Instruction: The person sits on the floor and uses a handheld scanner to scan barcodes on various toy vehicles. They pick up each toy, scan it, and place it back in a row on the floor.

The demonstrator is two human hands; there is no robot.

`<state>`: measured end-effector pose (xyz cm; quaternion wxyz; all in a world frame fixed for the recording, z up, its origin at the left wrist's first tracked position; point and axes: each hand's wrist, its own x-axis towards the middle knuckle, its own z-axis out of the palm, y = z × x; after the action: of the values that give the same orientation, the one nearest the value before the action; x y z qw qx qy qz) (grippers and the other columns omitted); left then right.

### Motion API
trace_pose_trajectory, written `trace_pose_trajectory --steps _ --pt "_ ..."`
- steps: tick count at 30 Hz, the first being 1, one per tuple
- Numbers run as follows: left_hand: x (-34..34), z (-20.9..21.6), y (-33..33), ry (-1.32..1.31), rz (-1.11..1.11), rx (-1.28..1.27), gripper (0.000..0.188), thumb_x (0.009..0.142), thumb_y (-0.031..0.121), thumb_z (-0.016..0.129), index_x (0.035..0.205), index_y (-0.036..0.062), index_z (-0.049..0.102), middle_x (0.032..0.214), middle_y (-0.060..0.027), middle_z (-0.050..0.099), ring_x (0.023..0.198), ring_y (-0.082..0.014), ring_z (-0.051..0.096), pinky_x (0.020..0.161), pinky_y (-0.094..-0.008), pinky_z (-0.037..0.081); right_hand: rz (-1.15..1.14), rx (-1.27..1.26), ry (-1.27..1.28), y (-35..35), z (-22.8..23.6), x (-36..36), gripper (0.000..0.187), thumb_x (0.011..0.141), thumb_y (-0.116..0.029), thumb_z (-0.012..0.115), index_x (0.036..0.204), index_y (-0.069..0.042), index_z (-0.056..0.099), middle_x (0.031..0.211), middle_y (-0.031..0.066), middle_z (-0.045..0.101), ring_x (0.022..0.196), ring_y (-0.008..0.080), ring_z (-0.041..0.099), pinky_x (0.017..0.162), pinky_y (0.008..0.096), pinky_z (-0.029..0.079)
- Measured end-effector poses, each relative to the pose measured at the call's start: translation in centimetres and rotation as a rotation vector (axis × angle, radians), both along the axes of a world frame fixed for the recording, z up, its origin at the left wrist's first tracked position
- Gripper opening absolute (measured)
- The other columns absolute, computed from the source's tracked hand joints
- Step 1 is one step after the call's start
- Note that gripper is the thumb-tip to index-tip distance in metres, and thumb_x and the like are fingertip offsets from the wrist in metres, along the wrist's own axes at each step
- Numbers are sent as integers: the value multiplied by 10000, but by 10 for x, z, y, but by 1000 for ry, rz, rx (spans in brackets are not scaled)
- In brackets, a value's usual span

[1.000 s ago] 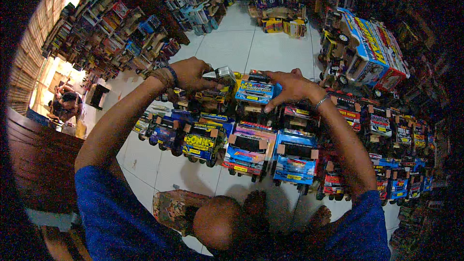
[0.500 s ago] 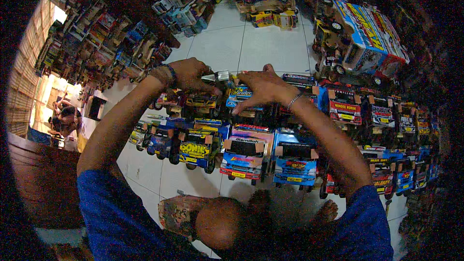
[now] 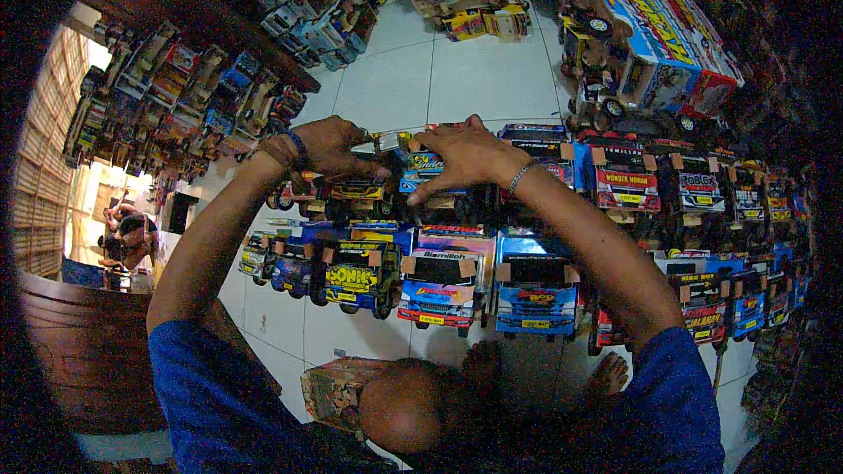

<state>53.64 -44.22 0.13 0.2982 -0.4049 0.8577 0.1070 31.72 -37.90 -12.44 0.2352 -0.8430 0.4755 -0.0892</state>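
Toy trucks (image 3: 425, 162) line white tiles (image 3: 479, 79); right fingers (image 3: 445, 142) spread, left fingers (image 3: 358, 162) curled, grips unclear.

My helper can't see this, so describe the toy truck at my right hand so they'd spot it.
On the white tiled floor stand two rows of toy trucks. In the farther row, find the light blue truck; unlike its neighbours, its front is framed by your spread right hand.

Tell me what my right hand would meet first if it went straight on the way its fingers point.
Going leftward from your right hand, probably the small silvery piece beside your left hand, though depth there is unclear.
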Motion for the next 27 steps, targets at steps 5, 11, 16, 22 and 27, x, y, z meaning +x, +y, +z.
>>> trace_pose_trajectory --steps 5,11,16,22,27 --pt "-1 -1 -3 -17 59 39 887 780 816 640 1155 17 728 914 -270 732 881 -397 731 814 -475 567 4 8 -3 0 -1 0 1144 640 -875 677 1484 -127 484 1477 240 492 1410 416 440 1120 616 305" --pt "2 -5 -4 9 46 53 886 777 819 639 1127 11 735 920 -288 725 879 -412 723 819 -481 559 29 78 3 -4 2 0 1165 644 -886 659 1515 -139 459 1527 245 440 1422 430 416 1165 645 254" --pt "-2 -7 -4 -10 -47 -35 930 784 840 604 1090 -29 729 902 -303 714 904 -422 717 828 -495 555 11 45 16 -2 2 1 1155 647 -892 650 1507 -142 473 1537 247 435 1420 427 420 1157 620 280" --pt "-5 -6 -3 14 -47 -3 937 795 847 581 1047 -44 725 899 -300 715 911 -422 717 836 -496 560 19 47 -10 1 2 -1 1158 645 -897 646 1513 -152 468 1525 250 450 1423 431 415 1156 620 278" --pt "-1 -13 -8 -39 -25 19 906 817 826 579 1061 -35 721 918 -298 717 914 -424 718 840 -495 563 17 24 -30 0 -2 0 1166 634 -894 655 1515 -155 466 1510 269 458 1403 449 433 1154 624 281"
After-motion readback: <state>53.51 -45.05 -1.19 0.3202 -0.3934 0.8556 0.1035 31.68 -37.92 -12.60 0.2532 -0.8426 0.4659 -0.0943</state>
